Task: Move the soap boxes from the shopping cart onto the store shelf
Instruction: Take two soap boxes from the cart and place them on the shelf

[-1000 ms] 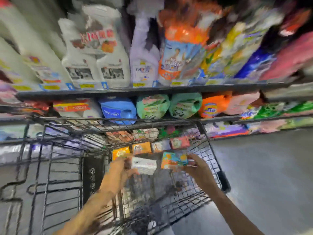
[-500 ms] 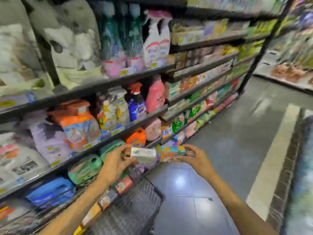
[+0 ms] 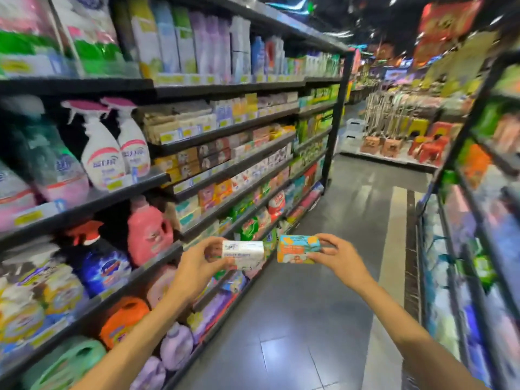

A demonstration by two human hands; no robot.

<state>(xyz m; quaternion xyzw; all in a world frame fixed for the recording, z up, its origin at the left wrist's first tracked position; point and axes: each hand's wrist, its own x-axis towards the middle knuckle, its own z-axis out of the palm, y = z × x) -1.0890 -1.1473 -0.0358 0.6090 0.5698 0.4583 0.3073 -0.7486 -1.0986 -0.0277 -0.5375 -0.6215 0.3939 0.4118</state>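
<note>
Fingers pinch one soap box per hand, both held up over the grey aisle floor (image 3: 295, 319). Store shelf (image 3: 157, 175) runs along the left, stocked with bottles and boxes. Left hand (image 3: 194, 268) grips white soap box (image 3: 243, 254); right hand (image 3: 342, 258) grips orange-and-teal soap box (image 3: 298, 248), just beside it.

Almost no print can be read here. The white soap box (image 3: 243, 254) carries blue lettering too blurred to make out, and the orange-and-teal soap box (image 3: 298, 248) bears orange characters equally unreadable. The two white spray bottles (image 3: 116, 153) show blue Chinese characters, not legible. The yellow shelf price tags (image 3: 168, 136) are smeared
</note>
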